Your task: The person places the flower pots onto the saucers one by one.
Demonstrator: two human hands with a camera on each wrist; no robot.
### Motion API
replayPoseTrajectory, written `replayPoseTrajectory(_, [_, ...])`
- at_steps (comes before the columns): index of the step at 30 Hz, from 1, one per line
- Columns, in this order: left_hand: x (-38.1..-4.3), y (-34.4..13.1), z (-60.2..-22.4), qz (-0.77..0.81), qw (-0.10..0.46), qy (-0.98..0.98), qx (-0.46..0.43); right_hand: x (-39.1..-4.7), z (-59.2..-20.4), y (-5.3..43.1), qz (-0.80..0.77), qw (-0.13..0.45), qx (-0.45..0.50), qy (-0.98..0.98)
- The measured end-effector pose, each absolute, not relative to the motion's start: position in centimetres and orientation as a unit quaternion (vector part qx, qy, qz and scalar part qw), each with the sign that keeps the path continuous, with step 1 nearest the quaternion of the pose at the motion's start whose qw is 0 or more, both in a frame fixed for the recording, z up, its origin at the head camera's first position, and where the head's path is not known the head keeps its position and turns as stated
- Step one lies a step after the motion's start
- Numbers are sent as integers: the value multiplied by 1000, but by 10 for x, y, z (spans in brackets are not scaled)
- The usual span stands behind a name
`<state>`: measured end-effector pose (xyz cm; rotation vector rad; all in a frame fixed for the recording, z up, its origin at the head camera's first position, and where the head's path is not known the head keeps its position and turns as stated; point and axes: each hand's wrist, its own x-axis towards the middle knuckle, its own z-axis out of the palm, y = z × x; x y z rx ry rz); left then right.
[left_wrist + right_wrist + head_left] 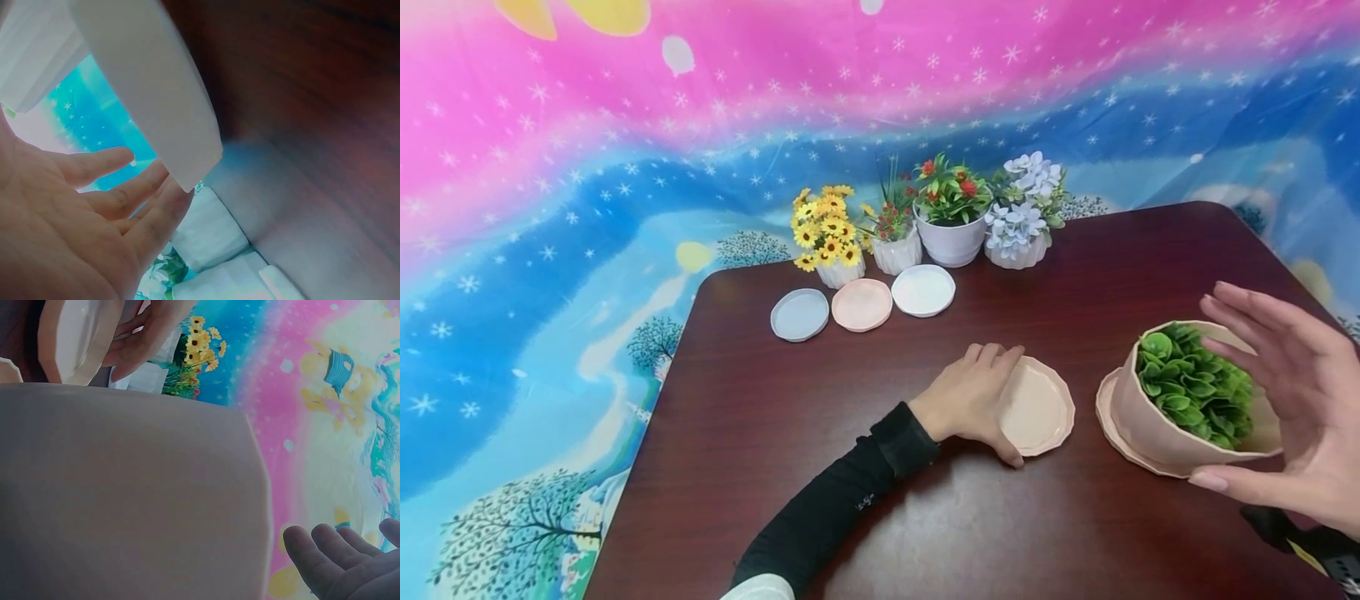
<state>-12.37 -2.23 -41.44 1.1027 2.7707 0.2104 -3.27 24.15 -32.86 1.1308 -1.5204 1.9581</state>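
Note:
At the table's middle my left hand [973,396] spreads round the left side of a pale pink scalloped saucer [1041,408]. In the left wrist view its fingers [153,219] are fairly straight, and a fingertip meets the saucer's rim [156,94]; firm contact cannot be made out. To the right, a large pale pink pot [1138,425] holding a leafy green plant [1195,383] stands on a matching saucer [1112,425]. Beside this pot my right hand [1307,400] is held with fingers spread and thumb apart. In the right wrist view a gap separates its fingers [325,550] from the pot [137,494].
Behind stand pots of yellow flowers [831,229], small red flowers [895,225], a red-flowered leafy plant [955,196] and pale blue flowers [1022,208]. Before them lie grey [800,315], pink [862,305] and white [923,291] saucers. A printed cloth [587,167] hangs behind the table.

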Motion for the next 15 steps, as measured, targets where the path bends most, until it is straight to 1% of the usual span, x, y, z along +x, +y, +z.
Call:
replayPoseTrajectory(8, [-122,-21,-418,66,68,924,369,-35,-322,236,716,205,420,-519])
replayPoseTrajectory(15, [-119,-21,-419,64,69,925,367,-45,-325,249,735,200,443,-474])
